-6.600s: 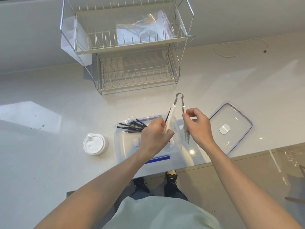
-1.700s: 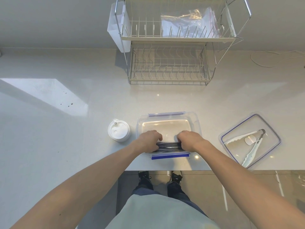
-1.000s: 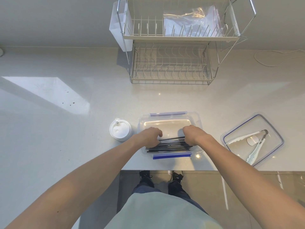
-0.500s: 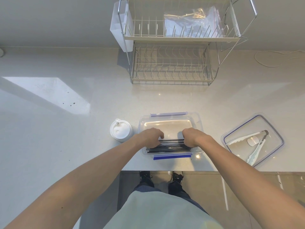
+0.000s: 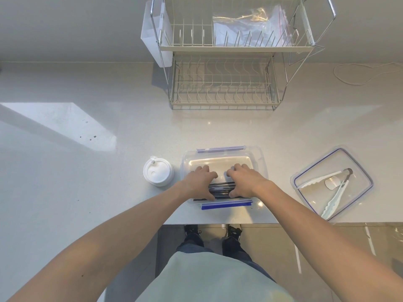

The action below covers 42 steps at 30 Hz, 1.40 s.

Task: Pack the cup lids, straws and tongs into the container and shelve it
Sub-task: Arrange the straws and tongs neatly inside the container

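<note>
A glossy, smooth pale stone-like countertop (image 5: 109,171) is seen. The clear rectangular plastic container (image 5: 259,158) is edged with blue plastic clips, as is its clear plastic lid (image 5: 357,171). Shiny black plastic straws (image 5: 220,189), matt white plastic cup lids (image 5: 157,173) and pale tongs (image 5: 333,199) are shown. The wire dish rack (image 5: 222,83) is of bright metal.

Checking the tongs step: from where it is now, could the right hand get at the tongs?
Probably yes. The tongs lie uncovered on the container lid, to the right of the right hand, with bare counter between. That hand must first let go of the straws.
</note>
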Tool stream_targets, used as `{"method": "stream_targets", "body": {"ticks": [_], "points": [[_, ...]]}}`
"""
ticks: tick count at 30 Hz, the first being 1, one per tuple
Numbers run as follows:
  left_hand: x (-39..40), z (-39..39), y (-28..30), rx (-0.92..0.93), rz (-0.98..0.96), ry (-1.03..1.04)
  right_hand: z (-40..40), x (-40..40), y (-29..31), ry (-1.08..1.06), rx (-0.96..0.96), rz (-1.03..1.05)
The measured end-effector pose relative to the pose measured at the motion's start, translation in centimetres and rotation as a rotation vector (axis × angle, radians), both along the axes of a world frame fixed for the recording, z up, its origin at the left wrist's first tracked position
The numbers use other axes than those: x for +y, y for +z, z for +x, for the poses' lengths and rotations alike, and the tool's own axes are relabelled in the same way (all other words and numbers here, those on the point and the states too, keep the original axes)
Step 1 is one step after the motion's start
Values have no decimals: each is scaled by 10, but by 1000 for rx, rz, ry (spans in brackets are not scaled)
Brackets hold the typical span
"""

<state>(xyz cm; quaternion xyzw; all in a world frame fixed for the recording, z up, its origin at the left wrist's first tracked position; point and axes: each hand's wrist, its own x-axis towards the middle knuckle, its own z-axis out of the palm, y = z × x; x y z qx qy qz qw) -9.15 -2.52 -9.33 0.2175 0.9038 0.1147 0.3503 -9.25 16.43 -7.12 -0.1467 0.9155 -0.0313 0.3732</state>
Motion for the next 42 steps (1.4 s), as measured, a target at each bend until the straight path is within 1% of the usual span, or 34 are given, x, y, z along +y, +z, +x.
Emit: {"method": "stream_targets", "body": {"ticks": [6, 12, 16, 22, 27, 31, 38, 42], "points": [[-4, 1, -10, 123, -52, -86, 6, 3, -7, -8, -7, -6], [-5, -1, -15, 176, -67, -149, 10, 5, -14, -3, 70, 32], [-7, -12, -14, 176, -48, -156, 9, 9, -16, -39, 91, 11], [-11, -21, -9, 146, -43, -175, 4, 15, -16, -71, 63, -15], [-13, -14, -2, 32, 17, -149, 4, 16, -13, -81, 8, -57], [-14, -6, 3, 3, 24, -117, 5, 15, -9, -69, -22, -69], [-12, -4, 7, 24, -51, -119, 7, 12, -3, -47, 59, -59], [-5, -7, 11, 56, -140, -158, 6, 16, 12, -77, 129, -142]]}}
